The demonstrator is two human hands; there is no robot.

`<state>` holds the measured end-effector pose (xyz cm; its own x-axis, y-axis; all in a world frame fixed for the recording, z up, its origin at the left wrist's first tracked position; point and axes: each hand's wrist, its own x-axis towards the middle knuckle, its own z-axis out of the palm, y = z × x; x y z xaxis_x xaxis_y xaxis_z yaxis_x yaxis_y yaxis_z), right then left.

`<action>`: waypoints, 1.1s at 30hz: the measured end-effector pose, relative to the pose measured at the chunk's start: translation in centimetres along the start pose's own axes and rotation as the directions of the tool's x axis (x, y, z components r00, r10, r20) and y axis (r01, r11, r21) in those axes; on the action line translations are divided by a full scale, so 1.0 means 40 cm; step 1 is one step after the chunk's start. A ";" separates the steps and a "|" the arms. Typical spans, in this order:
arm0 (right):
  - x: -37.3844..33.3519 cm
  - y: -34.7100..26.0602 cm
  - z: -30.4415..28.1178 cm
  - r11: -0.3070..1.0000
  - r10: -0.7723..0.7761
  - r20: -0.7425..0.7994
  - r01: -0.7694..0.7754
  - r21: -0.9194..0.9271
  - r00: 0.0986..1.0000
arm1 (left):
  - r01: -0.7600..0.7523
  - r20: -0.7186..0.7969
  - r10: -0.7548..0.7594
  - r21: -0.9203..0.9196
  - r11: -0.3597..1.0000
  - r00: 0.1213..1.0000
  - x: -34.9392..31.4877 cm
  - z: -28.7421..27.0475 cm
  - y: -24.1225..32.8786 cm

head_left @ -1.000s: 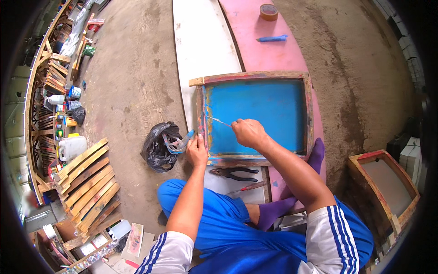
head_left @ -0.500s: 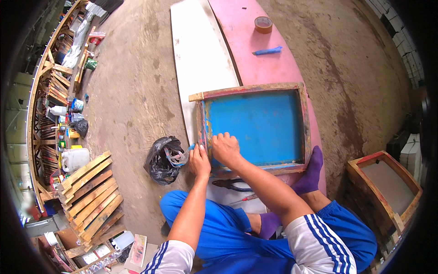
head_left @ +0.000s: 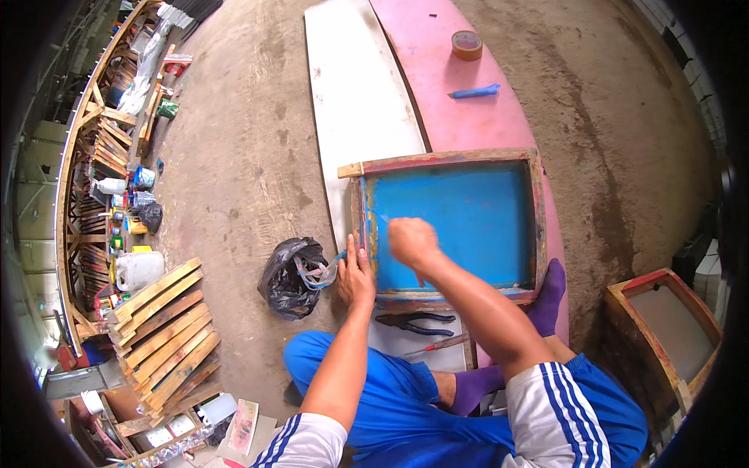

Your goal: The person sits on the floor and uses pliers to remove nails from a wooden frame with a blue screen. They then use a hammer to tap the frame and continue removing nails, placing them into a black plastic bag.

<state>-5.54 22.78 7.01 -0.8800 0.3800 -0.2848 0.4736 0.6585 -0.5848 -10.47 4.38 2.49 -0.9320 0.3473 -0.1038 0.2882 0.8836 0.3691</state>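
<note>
A wooden frame point(head_left: 437, 161) with a blue mesh panel point(head_left: 460, 214) lies in front of me. My left hand point(head_left: 356, 274) rests against the outside of its left side, fingers stretched along the wood. Over the left part of the mesh, my right hand point(head_left: 413, 240) is closed and slightly blurred. A thin pale bit shows by its fingers and a small reddish end below the fist; what it grips I cannot make out. Pliers point(head_left: 417, 321) with dark handles and a red-handled screwdriver point(head_left: 438, 345) lie just below the frame.
A black plastic bag point(head_left: 292, 288) with stringy scraps sits left of the frame. White board point(head_left: 351, 86) and pink board point(head_left: 429, 117) lie beneath it. Brown tape point(head_left: 466, 45) and a blue cutter point(head_left: 474, 92) rest beyond. Wood strips point(head_left: 168, 335) are stacked left; another frame point(head_left: 667, 320) stands right.
My right hand has lifted from the frame's left inner edge and moved right over the mesh. My left hand stays at the frame's side. The view has shifted slightly, uncovering the pliers and screwdriver.
</note>
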 end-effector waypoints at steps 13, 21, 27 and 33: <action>-0.073 0.027 0.084 0.745 0.408 -0.289 -0.133 0.653 0.866 | 0.011 0.004 -0.011 -0.033 0.999 1.000 0.002 -0.003 -0.012; 0.128 -0.133 0.257 0.454 0.668 -0.227 -0.146 0.879 0.708 | -0.013 0.026 0.015 -0.089 0.996 1.000 0.000 0.002 -0.032; 0.155 -0.142 0.309 0.406 0.693 -0.203 -0.141 0.903 0.692 | -0.008 0.027 0.011 -0.100 0.995 1.000 0.000 0.007 -0.040; 0.167 -0.133 0.316 0.276 0.713 -0.121 -0.117 0.954 0.691 | 0.018 0.062 -0.010 -0.125 0.992 0.998 0.002 -0.004 -0.031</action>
<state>-14.38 13.61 -1.38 -0.2663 0.8107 -0.5214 0.2008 -0.4824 -0.8526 -10.95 3.26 2.16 -0.9195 0.3569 -0.1648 0.2416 0.8437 0.4794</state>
